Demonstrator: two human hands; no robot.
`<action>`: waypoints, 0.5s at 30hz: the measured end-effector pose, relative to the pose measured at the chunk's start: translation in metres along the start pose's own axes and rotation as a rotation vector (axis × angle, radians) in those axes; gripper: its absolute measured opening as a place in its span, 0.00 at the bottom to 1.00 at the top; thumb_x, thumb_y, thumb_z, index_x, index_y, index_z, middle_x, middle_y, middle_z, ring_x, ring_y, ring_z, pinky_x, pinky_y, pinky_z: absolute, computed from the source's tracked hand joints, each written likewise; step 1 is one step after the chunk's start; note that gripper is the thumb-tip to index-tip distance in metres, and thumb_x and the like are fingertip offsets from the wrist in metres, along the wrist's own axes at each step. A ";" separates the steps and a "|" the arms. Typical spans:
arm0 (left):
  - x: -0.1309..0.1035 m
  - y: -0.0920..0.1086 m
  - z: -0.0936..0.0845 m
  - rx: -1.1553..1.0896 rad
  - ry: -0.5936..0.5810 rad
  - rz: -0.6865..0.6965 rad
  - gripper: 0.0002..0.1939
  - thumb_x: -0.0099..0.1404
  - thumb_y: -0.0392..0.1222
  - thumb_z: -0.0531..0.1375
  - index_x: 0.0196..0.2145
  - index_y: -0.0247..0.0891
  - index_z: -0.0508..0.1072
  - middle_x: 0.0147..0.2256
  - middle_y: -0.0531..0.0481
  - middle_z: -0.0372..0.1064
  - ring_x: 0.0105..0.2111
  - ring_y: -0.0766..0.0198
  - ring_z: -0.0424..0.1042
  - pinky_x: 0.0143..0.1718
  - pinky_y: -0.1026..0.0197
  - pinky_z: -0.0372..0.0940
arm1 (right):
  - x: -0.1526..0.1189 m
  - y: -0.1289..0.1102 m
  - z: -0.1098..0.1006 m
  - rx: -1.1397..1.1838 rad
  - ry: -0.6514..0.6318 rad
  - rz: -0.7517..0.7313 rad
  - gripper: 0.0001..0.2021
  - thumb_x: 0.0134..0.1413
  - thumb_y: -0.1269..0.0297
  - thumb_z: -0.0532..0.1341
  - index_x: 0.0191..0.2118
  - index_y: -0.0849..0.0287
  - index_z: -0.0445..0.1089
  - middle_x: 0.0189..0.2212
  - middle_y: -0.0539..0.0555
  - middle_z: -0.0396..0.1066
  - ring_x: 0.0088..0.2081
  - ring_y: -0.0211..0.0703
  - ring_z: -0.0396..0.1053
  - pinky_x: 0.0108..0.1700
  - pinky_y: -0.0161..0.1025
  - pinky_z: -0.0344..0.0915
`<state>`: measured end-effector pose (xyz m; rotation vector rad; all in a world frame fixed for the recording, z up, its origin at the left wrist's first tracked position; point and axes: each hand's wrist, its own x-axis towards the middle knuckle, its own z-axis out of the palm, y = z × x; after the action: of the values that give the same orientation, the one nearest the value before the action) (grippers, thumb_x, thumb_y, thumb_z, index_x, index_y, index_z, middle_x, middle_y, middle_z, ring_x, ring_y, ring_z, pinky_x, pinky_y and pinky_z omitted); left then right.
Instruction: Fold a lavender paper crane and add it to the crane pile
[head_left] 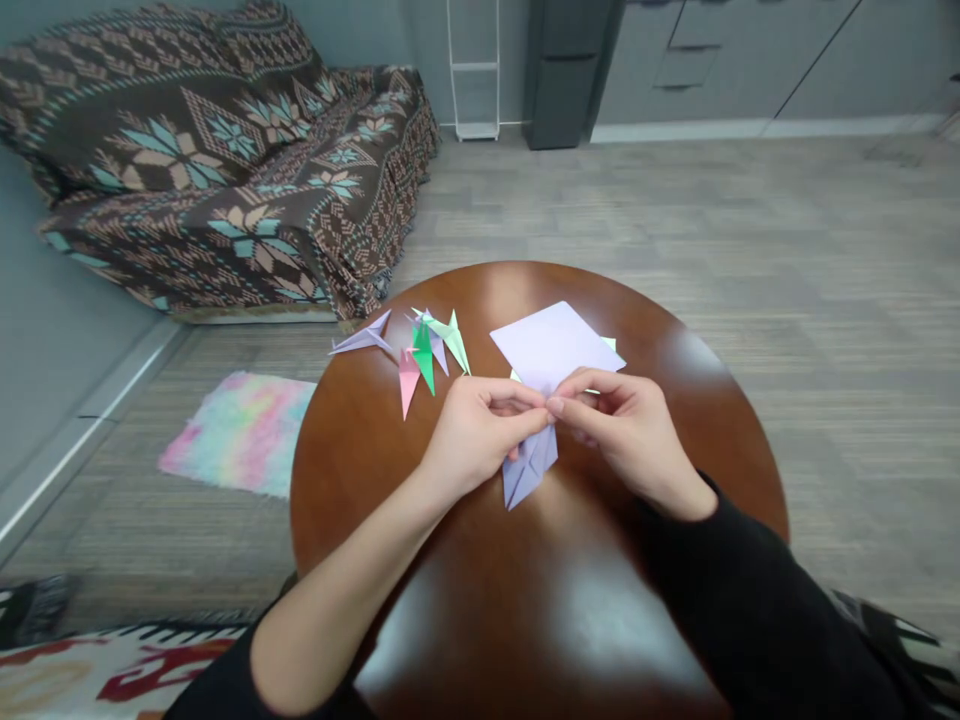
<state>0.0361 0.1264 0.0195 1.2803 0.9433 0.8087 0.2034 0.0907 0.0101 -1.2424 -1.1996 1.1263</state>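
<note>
A partly folded lavender origami paper (pixel 531 468) is held just above the table, its creased lower part pointing toward me. My left hand (pixel 495 425) pinches its upper end between thumb and fingers. From the other side, my right hand (pixel 619 415) pinches the same end, and the two sets of fingertips meet there, hiding that part of the paper. Right behind my hands lies a lavender square sheet (pixel 556 345), with pale green paper (pixel 611 345) showing from under its edge.
Several folded paper cranes lie at the far left of the round brown table (pixel 360 500): a lavender one (pixel 365 337), a green one (pixel 423 355), a pink one (pixel 407 380) and others. A patterned sofa (pixel 247 190) and a pastel rug (pixel 240 432) are beyond.
</note>
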 end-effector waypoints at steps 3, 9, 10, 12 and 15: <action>0.001 -0.001 0.000 -0.011 -0.011 -0.018 0.08 0.52 0.42 0.72 0.26 0.33 0.81 0.14 0.53 0.66 0.12 0.72 0.60 0.14 0.69 0.51 | -0.001 0.000 0.001 -0.003 0.009 0.000 0.13 0.47 0.56 0.73 0.28 0.60 0.76 0.19 0.48 0.68 0.19 0.32 0.56 0.22 0.34 0.51; 0.001 0.001 0.000 0.008 -0.015 -0.030 0.10 0.50 0.42 0.73 0.26 0.33 0.81 0.13 0.54 0.65 0.12 0.73 0.58 0.14 0.69 0.49 | -0.001 0.005 0.003 0.076 0.016 0.030 0.11 0.52 0.58 0.71 0.29 0.61 0.75 0.16 0.45 0.63 0.17 0.32 0.55 0.21 0.33 0.50; 0.001 0.001 -0.001 0.011 -0.010 -0.030 0.10 0.50 0.42 0.73 0.26 0.33 0.81 0.13 0.54 0.65 0.12 0.73 0.58 0.14 0.69 0.49 | 0.000 0.006 0.003 0.101 0.019 0.033 0.11 0.54 0.58 0.70 0.29 0.60 0.75 0.15 0.45 0.62 0.17 0.32 0.55 0.20 0.33 0.50; 0.000 0.000 -0.001 0.013 -0.002 -0.030 0.10 0.51 0.42 0.73 0.26 0.33 0.81 0.14 0.54 0.65 0.12 0.73 0.57 0.14 0.69 0.49 | 0.001 0.009 0.001 0.125 0.029 0.021 0.11 0.57 0.57 0.67 0.31 0.60 0.74 0.15 0.44 0.60 0.17 0.32 0.55 0.20 0.34 0.50; 0.000 -0.001 -0.002 0.010 -0.003 -0.024 0.10 0.53 0.43 0.72 0.26 0.33 0.81 0.15 0.53 0.67 0.12 0.74 0.57 0.14 0.69 0.50 | 0.002 0.008 -0.002 0.037 0.012 -0.033 0.10 0.59 0.59 0.66 0.31 0.60 0.74 0.18 0.45 0.63 0.19 0.32 0.57 0.21 0.34 0.52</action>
<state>0.0345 0.1275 0.0184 1.2761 0.9598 0.7839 0.2057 0.0928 0.0021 -1.1953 -1.1813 1.1112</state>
